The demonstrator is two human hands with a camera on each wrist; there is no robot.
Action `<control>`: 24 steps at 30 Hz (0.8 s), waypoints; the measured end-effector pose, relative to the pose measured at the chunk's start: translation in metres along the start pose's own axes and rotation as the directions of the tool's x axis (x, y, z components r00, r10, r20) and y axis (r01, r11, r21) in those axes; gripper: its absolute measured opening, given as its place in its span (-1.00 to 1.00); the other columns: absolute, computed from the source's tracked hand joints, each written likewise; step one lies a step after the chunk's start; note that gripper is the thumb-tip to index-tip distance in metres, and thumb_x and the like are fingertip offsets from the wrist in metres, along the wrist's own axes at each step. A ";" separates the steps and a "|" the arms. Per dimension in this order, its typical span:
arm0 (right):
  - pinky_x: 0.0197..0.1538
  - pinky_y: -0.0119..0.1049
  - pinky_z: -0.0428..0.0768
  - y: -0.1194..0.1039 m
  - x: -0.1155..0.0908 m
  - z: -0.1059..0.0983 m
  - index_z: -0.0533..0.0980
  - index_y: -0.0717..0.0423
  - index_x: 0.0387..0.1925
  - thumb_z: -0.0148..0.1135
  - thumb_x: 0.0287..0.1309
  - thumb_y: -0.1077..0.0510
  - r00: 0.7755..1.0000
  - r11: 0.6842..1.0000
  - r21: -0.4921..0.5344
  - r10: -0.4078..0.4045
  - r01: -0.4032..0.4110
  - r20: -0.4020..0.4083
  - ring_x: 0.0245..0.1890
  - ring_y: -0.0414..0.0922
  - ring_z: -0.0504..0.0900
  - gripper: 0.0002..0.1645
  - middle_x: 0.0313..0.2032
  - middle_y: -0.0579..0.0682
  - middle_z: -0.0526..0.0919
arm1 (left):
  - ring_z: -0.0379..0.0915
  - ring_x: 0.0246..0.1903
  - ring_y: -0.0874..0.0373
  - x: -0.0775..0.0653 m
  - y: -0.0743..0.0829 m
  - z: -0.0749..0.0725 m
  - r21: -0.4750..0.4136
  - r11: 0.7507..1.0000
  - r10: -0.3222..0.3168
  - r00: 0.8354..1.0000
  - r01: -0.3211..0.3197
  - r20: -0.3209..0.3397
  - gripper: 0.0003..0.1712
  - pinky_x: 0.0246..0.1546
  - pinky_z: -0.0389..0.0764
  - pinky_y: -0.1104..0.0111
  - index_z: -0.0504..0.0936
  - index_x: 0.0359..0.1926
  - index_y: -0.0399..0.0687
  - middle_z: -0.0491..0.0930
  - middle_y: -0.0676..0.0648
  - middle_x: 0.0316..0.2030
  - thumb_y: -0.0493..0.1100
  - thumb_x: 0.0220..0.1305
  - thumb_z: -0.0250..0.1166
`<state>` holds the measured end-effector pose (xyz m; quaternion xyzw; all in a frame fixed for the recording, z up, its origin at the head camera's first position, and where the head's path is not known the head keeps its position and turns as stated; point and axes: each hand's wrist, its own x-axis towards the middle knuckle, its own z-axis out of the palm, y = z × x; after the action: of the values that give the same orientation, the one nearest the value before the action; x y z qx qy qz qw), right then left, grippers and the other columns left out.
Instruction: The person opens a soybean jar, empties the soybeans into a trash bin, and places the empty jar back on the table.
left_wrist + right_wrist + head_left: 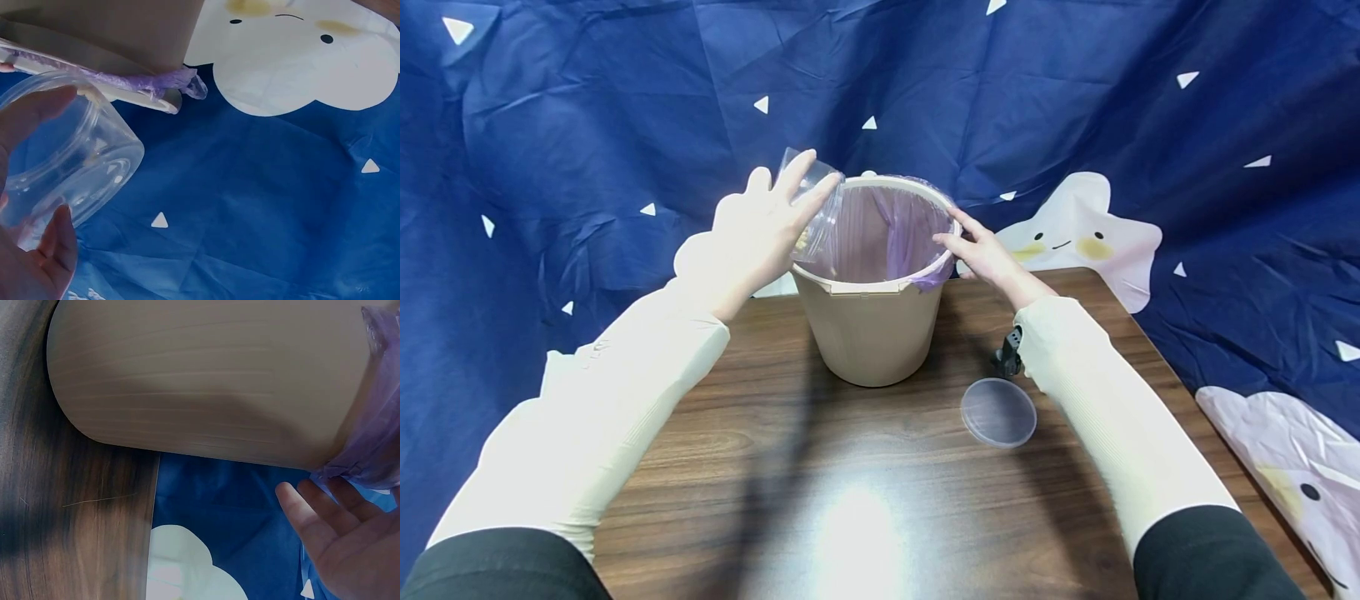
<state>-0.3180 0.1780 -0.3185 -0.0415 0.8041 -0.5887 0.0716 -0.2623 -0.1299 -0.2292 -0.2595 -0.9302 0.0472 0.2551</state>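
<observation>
My left hand point(769, 223) grips a clear plastic tub point(122, 140) at the left side of a beige trash can point(868, 329). In the left wrist view, thumb and fingers span the tub's wall. The tub is tilted over the can's rim, and a small pale yellowish bit shows by it in the head view. A thin purple bag point(904, 229) lines the can and folds over the rim. At the rim's right side, my right hand point(988, 254) holds the edge, thumb on the inner side and other fingers outside, against the bag point(375, 431).
A round clear lid point(998, 412) lies on the brown wooden table point(700, 467), right of the can. Beside my right wrist shows a small black device point(1009, 354). Behind hangs a blue cloth point(625, 100) with white triangles and smiling star and cloud shapes.
</observation>
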 end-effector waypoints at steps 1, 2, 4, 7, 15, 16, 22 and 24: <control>0.31 0.28 0.35 0.000 0.000 0.000 -0.01 -0.26 0.56 0.13 0.34 -0.05 1.000 1.000 -0.001 -0.001 0.001 0.000 0.39 0.08 0.28 -0.14 0.44 0.20 0.24 | 0.37 0.03 -0.31 0.000 0.000 0.000 0.005 1.000 0.004 1.000 -0.004 0.002 -0.15 -0.60 0.49 -0.04 0.15 0.50 0.37 0.10 -0.05 0.52 -0.34 0.28 0.14; 0.32 0.29 0.35 0.000 0.000 0.000 -0.01 -0.26 0.56 0.13 0.34 -0.05 1.000 1.000 0.000 -0.001 0.001 0.000 0.39 0.07 0.28 -0.14 0.44 0.20 0.25 | 0.38 0.02 -0.31 0.000 0.001 0.001 0.011 1.000 0.012 1.000 -0.012 0.003 -0.18 -0.60 0.49 -0.04 0.17 0.50 0.37 0.10 -0.05 0.52 -0.34 0.31 0.10; 0.32 0.29 0.34 0.000 -0.001 0.000 -0.01 -0.26 0.56 0.13 0.34 -0.04 1.000 1.000 0.005 0.000 0.000 0.001 0.38 0.07 0.28 -0.14 0.43 0.20 0.25 | 0.38 0.01 -0.32 0.000 0.001 0.001 0.023 0.999 0.029 1.000 -0.029 0.013 -0.20 -0.60 0.48 -0.03 0.18 0.49 0.36 0.09 -0.05 0.52 -0.36 0.33 0.07; 0.33 0.30 0.32 0.001 -0.001 0.001 -0.01 -0.26 0.56 0.13 0.34 -0.04 1.000 1.000 0.012 0.004 -0.004 0.002 0.38 0.06 0.28 -0.14 0.44 0.20 0.24 | 0.37 0.00 -0.33 0.000 0.002 0.002 0.043 0.998 0.055 0.998 -0.056 0.024 -0.21 -0.60 0.48 -0.01 0.20 0.48 0.36 0.08 -0.06 0.52 -0.41 0.35 0.01; 0.34 0.30 0.31 0.001 -0.001 0.001 -0.02 -0.27 0.56 0.13 0.34 -0.04 1.000 1.000 0.023 0.007 -0.007 0.002 0.41 0.11 0.27 -0.14 0.45 0.20 0.22 | 0.38 0.00 -0.34 0.001 0.003 0.004 0.073 0.994 0.083 0.996 -0.085 0.029 -0.24 -0.56 0.51 -0.03 0.23 0.47 0.32 0.11 -0.10 0.51 -0.41 0.36 0.00; 0.34 0.30 0.31 0.001 -0.001 0.001 -0.01 -0.27 0.56 0.13 0.34 -0.04 1.000 1.000 0.025 0.007 -0.007 0.001 0.41 0.11 0.27 -0.14 0.45 0.20 0.22 | 0.38 -0.01 -0.34 0.001 0.004 0.004 0.074 0.994 0.084 0.996 -0.086 0.028 -0.23 -0.56 0.51 -0.03 0.23 0.47 0.33 0.11 -0.10 0.51 -0.42 0.36 0.00; 0.34 0.30 0.31 0.000 -0.001 0.001 -0.01 -0.29 0.55 0.14 0.34 -0.04 1.000 1.000 0.027 0.007 -0.007 -0.007 0.41 0.13 0.28 -0.14 0.47 0.16 0.20 | 0.38 0.00 -0.33 0.000 0.004 0.002 0.087 0.992 0.084 0.995 -0.088 0.051 -0.19 -0.54 0.52 -0.02 0.20 0.47 0.37 0.08 -0.07 0.52 -0.45 0.34 -0.04; 0.34 0.29 0.31 0.000 -0.001 0.001 -0.01 -0.29 0.55 0.14 0.34 -0.05 1.000 1.000 0.023 0.008 -0.008 -0.007 0.42 0.13 0.27 -0.14 0.48 0.15 0.18 | 0.36 0.00 -0.33 0.001 0.004 0.001 0.079 0.993 0.081 0.996 -0.085 0.049 -0.19 -0.54 0.51 -0.02 0.19 0.48 0.37 0.07 -0.06 0.53 -0.45 0.35 -0.06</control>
<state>-0.3165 0.1776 -0.3188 -0.0353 0.7976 -0.5980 0.0713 -0.2614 -0.1264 -0.2303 -0.2863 -0.9215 0.1014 0.2420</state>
